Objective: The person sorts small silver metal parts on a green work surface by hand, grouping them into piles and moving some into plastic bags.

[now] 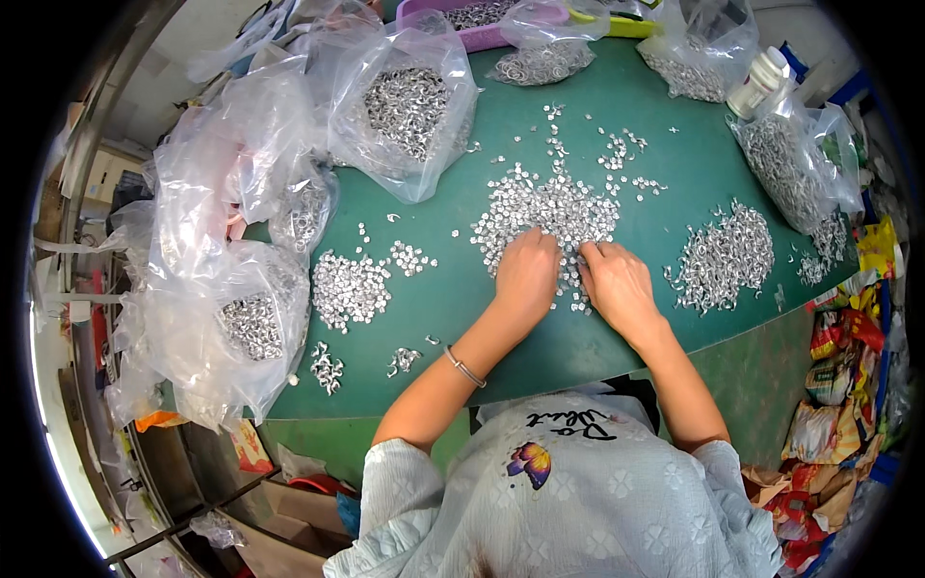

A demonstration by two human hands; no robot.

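My left hand [528, 273] is at the near edge of a large pile of small silvery metal pieces [544, 207], its fingers curled down and closed. Beside it, my right hand [618, 285] also bends over the pile's near right side, thumb and fingers drawn together. Whatever either hand pinches is hidden under the fingers. Between the hands a few loose pieces lie on the green table [424, 299]. Left of my left hand is a smaller heap of similar pieces [352, 289]. To the right of my right hand sits a heap of curved, hook-like metal pieces [723, 258].
Clear plastic bags of metal parts stand at the far left [405, 111], near left [252, 323] and right [785, 164]. At the back are a purple tray [482, 37], a bag of metal rings [544, 63] and a white bottle [758, 82]. Colourful packets [833, 376] are beyond the right edge.
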